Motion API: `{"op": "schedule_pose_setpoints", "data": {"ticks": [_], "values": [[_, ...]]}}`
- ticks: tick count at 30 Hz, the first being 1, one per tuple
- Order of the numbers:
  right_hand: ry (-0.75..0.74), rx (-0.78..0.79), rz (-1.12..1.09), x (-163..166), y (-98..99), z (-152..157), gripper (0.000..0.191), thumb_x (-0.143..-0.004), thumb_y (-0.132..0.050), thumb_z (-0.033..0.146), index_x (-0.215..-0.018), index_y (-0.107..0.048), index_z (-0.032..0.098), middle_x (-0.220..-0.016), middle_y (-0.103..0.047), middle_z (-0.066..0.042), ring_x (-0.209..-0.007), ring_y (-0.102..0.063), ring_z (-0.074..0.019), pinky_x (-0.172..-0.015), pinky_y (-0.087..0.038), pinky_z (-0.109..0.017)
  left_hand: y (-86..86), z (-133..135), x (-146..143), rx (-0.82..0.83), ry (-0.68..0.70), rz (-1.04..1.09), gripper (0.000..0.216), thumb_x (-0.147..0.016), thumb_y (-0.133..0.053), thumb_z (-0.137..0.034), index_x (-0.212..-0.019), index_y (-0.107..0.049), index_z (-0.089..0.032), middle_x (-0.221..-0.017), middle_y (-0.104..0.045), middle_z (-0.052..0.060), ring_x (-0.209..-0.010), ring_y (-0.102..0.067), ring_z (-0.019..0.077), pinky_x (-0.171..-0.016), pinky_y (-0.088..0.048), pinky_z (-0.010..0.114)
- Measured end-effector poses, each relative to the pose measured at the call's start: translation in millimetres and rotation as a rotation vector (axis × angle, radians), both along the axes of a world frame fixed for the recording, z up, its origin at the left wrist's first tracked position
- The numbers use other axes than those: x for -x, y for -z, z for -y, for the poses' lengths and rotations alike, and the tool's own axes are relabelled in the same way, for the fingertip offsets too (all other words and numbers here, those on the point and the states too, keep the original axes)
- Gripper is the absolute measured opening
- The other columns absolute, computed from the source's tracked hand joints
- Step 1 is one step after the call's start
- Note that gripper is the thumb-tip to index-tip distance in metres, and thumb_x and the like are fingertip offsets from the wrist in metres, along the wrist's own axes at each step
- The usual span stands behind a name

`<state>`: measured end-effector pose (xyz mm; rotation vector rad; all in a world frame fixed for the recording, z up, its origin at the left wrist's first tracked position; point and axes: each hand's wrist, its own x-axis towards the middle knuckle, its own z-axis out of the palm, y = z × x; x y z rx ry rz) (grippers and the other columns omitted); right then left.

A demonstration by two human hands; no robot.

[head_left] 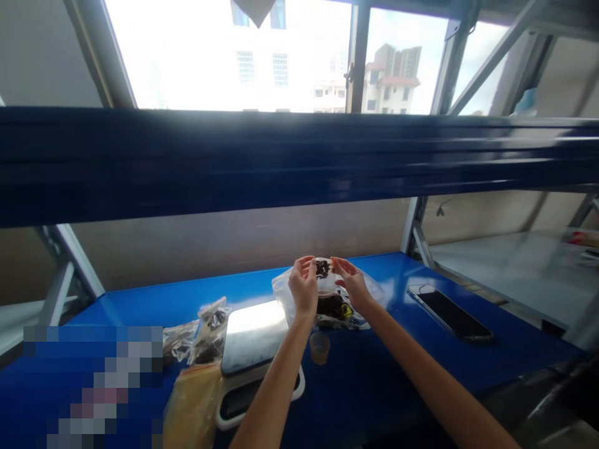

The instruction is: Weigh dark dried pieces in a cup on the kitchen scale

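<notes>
- Lying at lower left was a yellowish bag [193,404].
- Next came a scale [253,340].
- At lower centre of the frame, left hand [305,287] and right hand [352,288] pinched a clear bag [330,302] with dark patches.
- At lower right lay a phone [450,312].

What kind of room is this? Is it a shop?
It looks more like a workroom or storeroom, though I can't be sure. There's a metal rack with blue shelves, what seems to be a weighing scale, and filled plastic bags beside it.
</notes>
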<state>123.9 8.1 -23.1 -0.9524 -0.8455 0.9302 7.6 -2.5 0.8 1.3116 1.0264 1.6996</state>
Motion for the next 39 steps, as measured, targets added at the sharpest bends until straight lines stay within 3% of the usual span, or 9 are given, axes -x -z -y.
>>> {"op": "schedule_pose_setpoints", "data": {"ticks": [9,16,22,28,33,39], "values": [[0.181,-0.097,0.073,-4,-1.3,-1,0.045,-0.056,-0.075,0.055,-0.083,-0.070,0.019,-0.081,-0.068,-0.003,-0.072,-0.058,-0.0161,-0.046,-0.039,-0.021,8.3,-14,2,0.064,0.038,0.017,0.025,-0.074,-0.067,-0.038,-0.084,-0.071,-0.016,-0.084,-0.073,0.008,-0.081,-0.067,0.0193,-0.073,-0.049,0.028],[0.094,-0.090,0.059,-2,-4.9,3,0.043,-0.052,-0.077,0.055,-0.077,-0.069,0.021,-0.077,-0.066,-0.001,-0.073,-0.057,-0.0161,-0.045,-0.039,-0.020,2.1,-9,2,0.085,0.008,0.053,0.032,-0.074,-0.068,-0.036,-0.096,-0.065,-0.013,-0.088,-0.071,0.011,-0.079,-0.066,0.0173,-0.066,-0.050,0.025],[0.065,-0.120,0.097,-1,-5.5,5,0.040,-0.055,-0.076,0.054,-0.077,-0.068,0.021,-0.075,-0.064,0.000,-0.071,-0.056,-0.0140,-0.044,-0.038,-0.019,1.6,-12,2,0.116,0.051,0.008,0.017,-0.076,-0.066,-0.031,-0.080,-0.069,-0.015,-0.077,-0.071,0.007,-0.072,-0.065,0.0155,-0.065,-0.048,0.024],[0.093,-0.161,0.132,0,-4.4,3,0.040,-0.059,-0.073,0.056,-0.077,-0.068,0.020,-0.072,-0.064,0.000,-0.064,-0.053,-0.0116,-0.042,-0.035,-0.019,4.1,-15,1,0.093,0.030,0.089,0.026,-0.073,-0.069,-0.031,-0.092,-0.065,-0.013,-0.080,-0.070,0.008,-0.070,-0.065,0.0144,-0.063,-0.048,0.023],[0.089,-0.158,0.169,-3,-2.7,2,0.041,-0.061,-0.072,0.054,-0.082,-0.070,0.020,-0.076,-0.066,-0.001,-0.063,-0.052,-0.0112,-0.043,-0.035,-0.020,3.2,-14,2,0.071,0.048,0.055,0.017,-0.073,-0.069,-0.030,-0.079,-0.068,-0.015,-0.075,-0.071,0.007,-0.070,-0.065,0.0150,-0.063,-0.048,0.023],[0.074,-0.115,0.276,-6,2.3,-2,0.045,-0.062,-0.068,0.060,-0.077,-0.070,0.017,-0.070,-0.065,-0.003,-0.060,-0.053,-0.0131,-0.043,-0.038,-0.022,1.3,-13,3,0.072,0.017,0.012,0.016,-0.070,-0.070,-0.031,-0.077,-0.072,-0.016,-0.076,-0.072,0.007,-0.076,-0.067,0.0187,-0.067,-0.048,0.025]]}}
